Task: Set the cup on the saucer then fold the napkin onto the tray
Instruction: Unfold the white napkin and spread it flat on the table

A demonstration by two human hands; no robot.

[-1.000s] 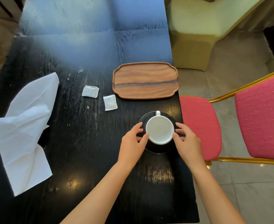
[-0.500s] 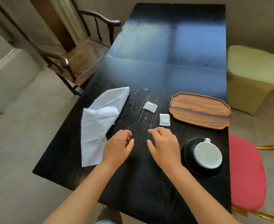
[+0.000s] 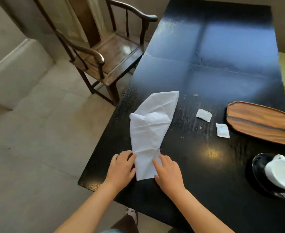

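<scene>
Table (image 3: 205,78): dark, glossy, carrying every item below. Napkin (image 3: 151,130): white, rumpled, lying flat near your left edge of the table, its long axis running away from you. It looks light and limp, so it will sag and crease wherever it is unsupported; take it by the near corners or edges, not the middle. Tray (image 3: 259,122): wooden, bare, well apart from the napkin at far right. Saucer (image 3: 257,167): black, near right edge, with the cup (image 3: 280,175) already seated in it. Left hand (image 3: 121,169): fingers loosely curled on the napkin's near left edge, resting rather than pinching as far as can be seen. Right hand (image 3: 169,174): fingers spread flat over the near right edge, holding nothing. Two small white packets (image 3: 203,115) lie between napkin and tray.
</scene>
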